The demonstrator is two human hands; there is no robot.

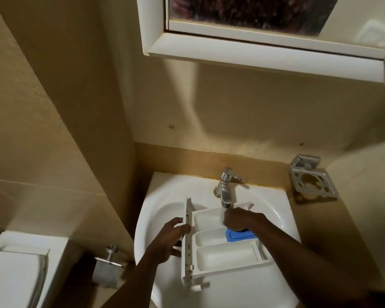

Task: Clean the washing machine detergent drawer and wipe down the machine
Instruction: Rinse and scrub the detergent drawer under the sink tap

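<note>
White plastic detergent drawer [222, 254] lies in the glossy white sink [282, 210] and fills most of the basin, with little room at its sides. It has three rounded compartments, with a blue flap [238, 235] in the middle one. Left hand [167, 238] grips the front panel edge. Right hand [238, 221] is curled in the rear compartment under the chrome faucet [225, 190] stream; can't tell if it holds anything.

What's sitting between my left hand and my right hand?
In the head view, the front panel and far compartment of the detergent drawer lie between left hand and right hand.
</note>
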